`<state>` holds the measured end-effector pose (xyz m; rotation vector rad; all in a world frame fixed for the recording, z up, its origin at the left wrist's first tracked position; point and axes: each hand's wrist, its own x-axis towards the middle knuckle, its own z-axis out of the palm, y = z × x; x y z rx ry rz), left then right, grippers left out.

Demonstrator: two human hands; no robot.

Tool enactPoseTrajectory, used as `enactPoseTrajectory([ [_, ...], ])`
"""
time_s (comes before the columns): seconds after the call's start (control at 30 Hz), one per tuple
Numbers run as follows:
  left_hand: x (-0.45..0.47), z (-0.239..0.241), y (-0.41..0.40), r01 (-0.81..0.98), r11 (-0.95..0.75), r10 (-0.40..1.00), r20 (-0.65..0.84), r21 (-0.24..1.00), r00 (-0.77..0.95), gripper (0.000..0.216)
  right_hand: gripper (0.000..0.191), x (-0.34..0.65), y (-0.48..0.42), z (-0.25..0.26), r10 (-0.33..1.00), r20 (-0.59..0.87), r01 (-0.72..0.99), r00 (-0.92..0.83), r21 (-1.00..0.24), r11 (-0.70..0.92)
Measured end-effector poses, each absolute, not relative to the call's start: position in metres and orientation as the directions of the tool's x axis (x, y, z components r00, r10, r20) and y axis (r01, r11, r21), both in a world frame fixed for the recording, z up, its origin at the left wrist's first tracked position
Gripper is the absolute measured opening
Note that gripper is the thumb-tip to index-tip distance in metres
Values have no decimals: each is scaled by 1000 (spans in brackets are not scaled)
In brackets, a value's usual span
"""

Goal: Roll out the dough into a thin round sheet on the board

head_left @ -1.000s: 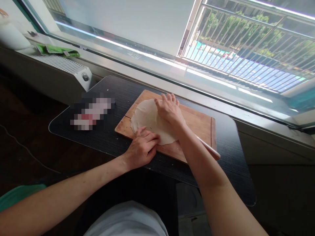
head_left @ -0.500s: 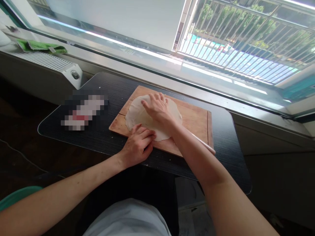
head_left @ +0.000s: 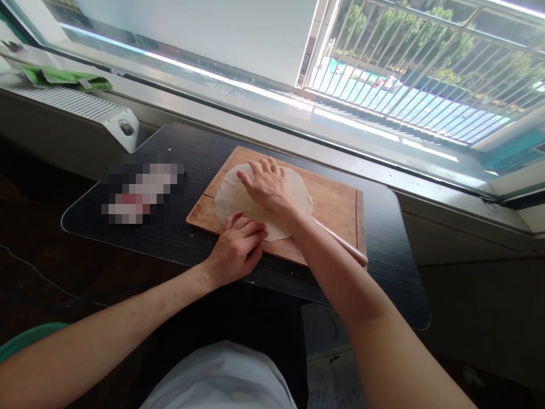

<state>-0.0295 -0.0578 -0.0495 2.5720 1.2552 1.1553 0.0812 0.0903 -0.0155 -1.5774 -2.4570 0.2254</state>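
Observation:
A thin round sheet of pale dough (head_left: 230,199) lies on a wooden board (head_left: 336,210) on a black ribbed table (head_left: 395,267). My right hand (head_left: 266,190) lies flat on the dough's middle, fingers stretched out and pressing it. My left hand (head_left: 238,247) rests on the near edge of the dough and board, fingers flat and together. A wooden rolling pin (head_left: 344,245) lies on the board under my right forearm, only its right end showing.
A blurred-out packet (head_left: 138,190) lies on the table's left part. A white radiator (head_left: 85,108) with a green cloth (head_left: 63,78) stands at the left. A window sill and railing run along the back. The table's front edge is close to my body.
My right hand has slid leftward across the dough, from its right part to the middle. The left hand keeps its place at the near edge. The view has shifted slightly.

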Motion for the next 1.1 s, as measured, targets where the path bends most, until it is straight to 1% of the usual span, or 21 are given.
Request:
enactPoseTrajectory([
  [0.2,-29,-50,-58,665,-651,719,578,366,385,23,47,106,126,-10,946,56,923,-321,-208,325],
  [0.33,-29,-50,-58,661,-656,713,587,364,385,22,47,89,99,-12,902,102,875,-420,-219,432],
  [0.4,-30,-51,-58,654,-663,709,588,366,390,22,51,80,88,-13,891,138,864,-433,-220,453],
  [0.5,-30,-51,-57,653,-665,706,592,363,389,22,51,87,101,-10,909,154,889,-386,-200,412],
  [0.63,-29,-50,-58,659,-656,716,580,367,389,22,49,108,125,-5,954,72,932,-291,-204,300],
  [0.7,-29,-49,-59,662,-652,719,579,370,385,22,49,103,114,-5,947,63,922,-315,-215,321],
  [0.8,-29,-50,-58,652,-661,712,584,371,389,22,52,81,83,-7,906,112,875,-408,-234,423],
  [0.87,-30,-51,-58,645,-667,709,583,372,397,22,56,73,78,-8,904,128,871,-409,-239,428],
  [0.93,-30,-51,-58,647,-663,713,580,376,394,22,55,78,91,-6,930,112,897,-350,-247,367],
  [1.03,-29,-52,-59,652,-652,724,575,388,382,24,50,97,121,-1,980,16,939,-199,-281,196],
  [1.1,-29,-52,-59,653,-650,725,573,389,381,25,48,101,123,2,984,-30,943,-176,-293,160],
])
